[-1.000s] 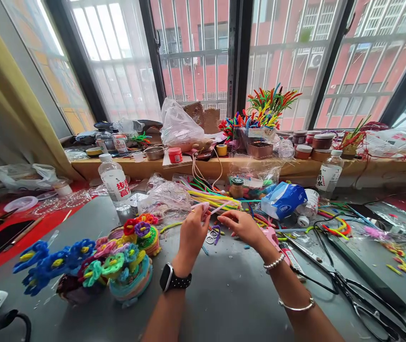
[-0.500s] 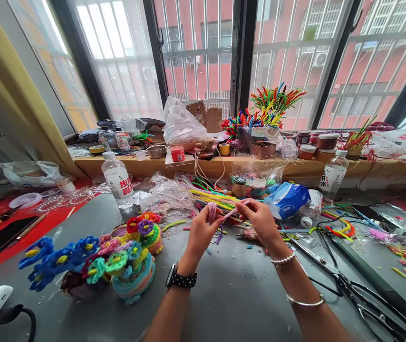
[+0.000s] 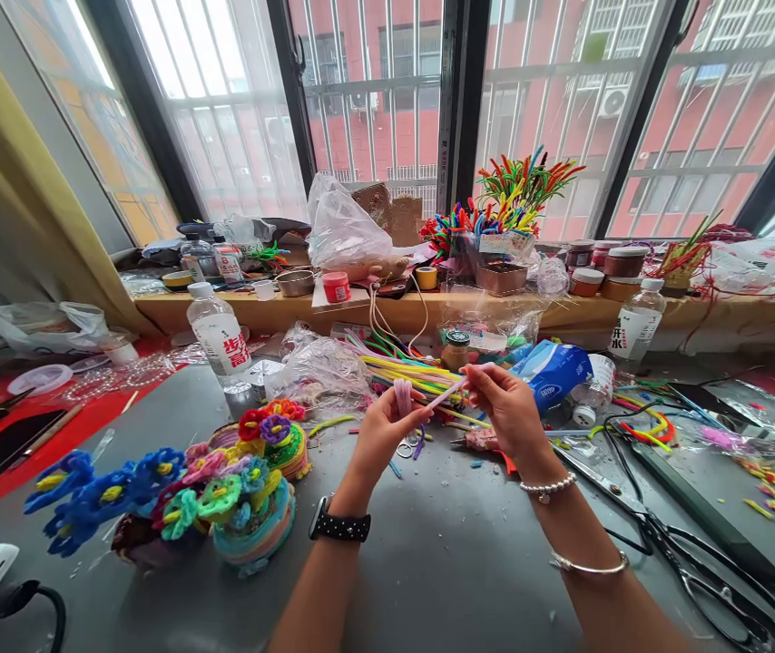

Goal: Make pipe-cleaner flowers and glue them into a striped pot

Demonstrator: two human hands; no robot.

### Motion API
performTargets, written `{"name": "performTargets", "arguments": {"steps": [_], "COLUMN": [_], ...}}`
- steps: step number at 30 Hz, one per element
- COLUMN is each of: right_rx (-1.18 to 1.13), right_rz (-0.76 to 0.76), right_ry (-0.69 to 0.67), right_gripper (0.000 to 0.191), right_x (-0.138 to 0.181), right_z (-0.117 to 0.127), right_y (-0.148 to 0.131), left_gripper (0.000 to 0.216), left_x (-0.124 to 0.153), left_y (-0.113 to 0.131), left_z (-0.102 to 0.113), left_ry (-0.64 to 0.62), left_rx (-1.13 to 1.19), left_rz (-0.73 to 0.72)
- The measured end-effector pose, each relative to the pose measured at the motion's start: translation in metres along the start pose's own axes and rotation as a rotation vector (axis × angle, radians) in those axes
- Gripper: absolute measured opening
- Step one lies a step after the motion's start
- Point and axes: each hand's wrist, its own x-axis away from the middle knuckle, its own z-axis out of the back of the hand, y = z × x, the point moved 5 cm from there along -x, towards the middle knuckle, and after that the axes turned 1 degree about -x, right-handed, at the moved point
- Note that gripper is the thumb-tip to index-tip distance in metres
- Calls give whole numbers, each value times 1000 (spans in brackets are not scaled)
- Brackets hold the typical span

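Note:
A pale pink pipe cleaner (image 3: 447, 395) stretches between my two hands over the grey table. My left hand (image 3: 382, 437) pinches its folded, looped part, which stands up between thumb and fingers. My right hand (image 3: 505, 410) is closed on the other end with thumb and fingertips, a little higher and to the right. Behind the hands lies a bundle of pipe cleaners (image 3: 415, 372) in yellow, green and other colours. Left of my left hand stand finished pipe-cleaner flowers, blue ones (image 3: 112, 492) and a pot of mixed colours (image 3: 258, 526).
Large scissors (image 3: 656, 526) lie at the right, beside a dark green bar (image 3: 707, 517). A water bottle (image 3: 219, 336) stands behind the flowers, another (image 3: 636, 322) at the back right. A blue packet (image 3: 551, 370) and a small jar (image 3: 456, 350) sit behind my right hand.
My right hand has moved slightly right and up, drawing the pipe cleaner's free length further from my left hand. The left hand keeps its pinch. The view has shifted slightly.

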Motion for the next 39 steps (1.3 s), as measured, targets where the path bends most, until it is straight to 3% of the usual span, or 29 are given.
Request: {"name": "performTargets", "arguments": {"steps": [15,19,21,26,29,34,39], "right_rx": [14,-53,28,737,1001,1213,1238], "right_rz": [224,175,180,367,486,525,593], "right_ry": [279,130,51,-201,-338,-353,-310], "right_gripper": [22,22,22,21,21,16,17], "right_x": [5,2,2,10,18,25,26], "right_z": [16,11,6,-15,-30,-36,-34], "right_y": [-29,-23,-22,-24,-24,-25,-29], "left_gripper": [32,32,31,31,33,31,32], "left_x": [2,3,3,4,4,5,5], "left_y": [-1,-2,-1,-1,-2,0,1], "left_z": [3,2,0,-3,-4,-8,-7], "left_ry": [56,46,21,-38,-80,-132,-94], "left_rx": [193,274,326,411,408,361,300], "left_rz": [97,113,121,139,151,144,120]}}
